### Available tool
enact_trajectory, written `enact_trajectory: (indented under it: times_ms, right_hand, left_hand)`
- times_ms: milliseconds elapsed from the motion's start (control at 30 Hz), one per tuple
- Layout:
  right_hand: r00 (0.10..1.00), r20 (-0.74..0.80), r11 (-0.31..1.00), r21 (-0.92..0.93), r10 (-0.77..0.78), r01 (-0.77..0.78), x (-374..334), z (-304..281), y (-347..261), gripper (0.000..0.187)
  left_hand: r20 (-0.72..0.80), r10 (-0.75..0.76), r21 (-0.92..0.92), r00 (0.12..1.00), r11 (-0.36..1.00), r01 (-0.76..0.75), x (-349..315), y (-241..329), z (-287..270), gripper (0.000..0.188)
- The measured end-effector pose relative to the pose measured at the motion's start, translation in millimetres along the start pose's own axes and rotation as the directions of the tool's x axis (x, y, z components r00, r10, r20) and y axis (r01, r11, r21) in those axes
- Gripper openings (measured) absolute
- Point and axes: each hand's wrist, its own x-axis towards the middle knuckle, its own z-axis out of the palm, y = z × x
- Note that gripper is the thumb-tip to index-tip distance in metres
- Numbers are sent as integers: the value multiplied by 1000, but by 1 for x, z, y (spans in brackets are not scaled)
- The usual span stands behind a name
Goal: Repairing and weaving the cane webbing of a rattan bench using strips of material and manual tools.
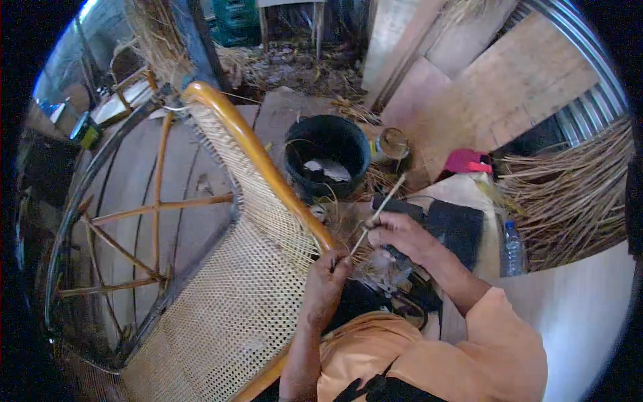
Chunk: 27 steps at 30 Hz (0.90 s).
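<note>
A chair frame with a woven cane panel [248, 271] leans in front of me on the left. Its glossy orange-brown wooden rail [268, 171] slants down toward my hands. At the rail's near end my left hand [325, 288] is closed, pinching the lower end of a pale cane strip [358, 245]. My right hand [405, 236] grips the same strip farther up, fingers curled round it, and its upper end sticks out beyond them. Loose ends of cane show along the rail beside my left hand. What lies inside each grip is partly hidden by the fingers.
Beyond the rail stands a black bucket [328, 157] beside a tin can [392, 145]. To the right are a clear plastic bottle [513, 249], a pink cloth item [465, 163] and a big heap of thin rattan sticks [569, 201]. Large wooden boards [529, 80] lean behind.
</note>
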Motion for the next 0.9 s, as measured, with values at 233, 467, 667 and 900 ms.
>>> enact_trajectory:
  times_ms: [233,467,667,900]
  right_hand:
    - [998,-55,999,21,-26,27,-4,-39,-2,26]
    - [996,-72,995,89,48,-41,-2,-76,-25,21]
    - [684,-604,785,-615,-409,-73,-32,-196,-33,15]
    - [960,-207,566,-776,191,-280,-65,-77,160,24]
  left_hand:
    - [17,-66,83,998,994,65,-1,11,10,18]
    - [2,-12,214,1000,977,12,2,26,11,18]
    - [-54,-226,-115,973,969,219,-6,-1,-4,18]
    - [-53,-32,84,998,996,36,-1,3,-3,22]
